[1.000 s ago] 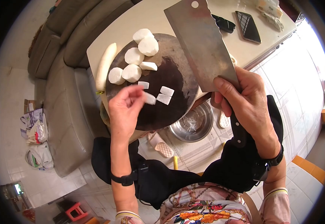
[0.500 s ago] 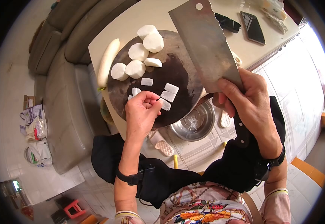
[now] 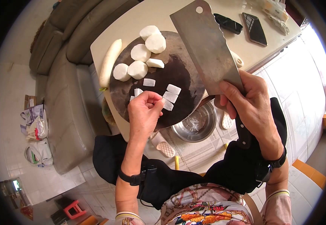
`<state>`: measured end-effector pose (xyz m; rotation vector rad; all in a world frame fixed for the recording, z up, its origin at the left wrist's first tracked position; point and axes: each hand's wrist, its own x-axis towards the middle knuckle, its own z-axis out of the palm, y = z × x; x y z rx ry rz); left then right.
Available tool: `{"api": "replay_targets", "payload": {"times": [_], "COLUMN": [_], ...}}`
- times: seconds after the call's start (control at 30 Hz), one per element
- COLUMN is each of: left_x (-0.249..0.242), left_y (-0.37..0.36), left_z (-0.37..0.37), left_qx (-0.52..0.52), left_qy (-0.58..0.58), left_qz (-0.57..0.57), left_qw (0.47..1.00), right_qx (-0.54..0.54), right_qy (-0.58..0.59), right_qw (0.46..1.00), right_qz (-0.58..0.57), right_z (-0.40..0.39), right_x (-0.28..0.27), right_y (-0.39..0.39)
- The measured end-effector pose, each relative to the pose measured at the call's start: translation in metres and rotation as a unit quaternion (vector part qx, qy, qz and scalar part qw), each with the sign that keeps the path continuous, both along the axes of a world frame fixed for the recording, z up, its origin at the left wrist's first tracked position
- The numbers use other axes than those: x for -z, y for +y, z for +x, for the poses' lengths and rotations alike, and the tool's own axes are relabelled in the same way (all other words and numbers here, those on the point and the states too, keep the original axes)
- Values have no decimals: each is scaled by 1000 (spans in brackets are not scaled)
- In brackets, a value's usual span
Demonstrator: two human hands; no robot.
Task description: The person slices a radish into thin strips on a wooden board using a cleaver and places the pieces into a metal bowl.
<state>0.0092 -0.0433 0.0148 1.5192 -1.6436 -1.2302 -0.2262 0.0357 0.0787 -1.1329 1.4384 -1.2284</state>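
Observation:
My right hand (image 3: 254, 107) is closed round the dark handle of a cleaver (image 3: 208, 47), whose broad blade is raised over the right side of a round chopping board (image 3: 187, 80). My left hand (image 3: 144, 112) is pinched shut at the board's near side, fingertips beside several small white radish pieces (image 3: 170, 96); whether something is between them is hidden. More cut pieces lie partly behind this hand, and a single radish piece (image 3: 149, 82) lies just beyond it. Thick peeled radish rounds (image 3: 138, 70) and a thinner radish slice (image 3: 155, 63) sit toward the far left of the board.
A whole white radish (image 3: 110, 63) lies on the table (image 3: 140, 20) left of the board. A phone (image 3: 254, 29) and a black case-like object (image 3: 227, 23) lie at the back right. Below the table edge stands a metal bowl (image 3: 204, 131) with thin pale scraps. A grey sofa (image 3: 67, 112) is at left.
The whole scene sits slightly farther right in the view. The cleaver's blade has dipped very slightly. My left hand keeps its pinch beside the same radish pieces.

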Motion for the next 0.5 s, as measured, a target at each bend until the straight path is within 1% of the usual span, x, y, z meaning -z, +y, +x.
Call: {"api": "replay_targets", "payload": {"times": [0.23, 0.3, 0.33, 0.37, 0.4, 0.47, 0.5], "left_x": [-6, -3, -3, -2, 0, 5, 7], "left_y": [-7, -16, -20, -24, -27, -29, -33], "left_z": [5, 6, 4, 2, 0, -2, -1], "left_qx": [10, -2, -1, 26, 53, 53, 64], "left_qy": [-17, -91, -92, -187, -277, -291, -319], "left_qz": [8, -165, -165, -282, -392, -380, -410], "left_qw": [1000, 982, 982, 941, 875, 877, 852], "right_qx": [-2, -3, -4, -5, -6, -5, -6], "right_qy": [-3, 6, 5, 4, 4, -5, -5], "right_qw": [1000, 1000, 1000, 1000, 1000, 1000, 1000], "right_qz": [0, -4, -8, -11, -10, -9, -9], "right_z": [-4, -5, -5, -4, -4, -4, -4], "right_x": [3, 2, 1, 0, 0, 1, 1], "right_y": [0, 1, 1, 2, 2, 2, 2]}}
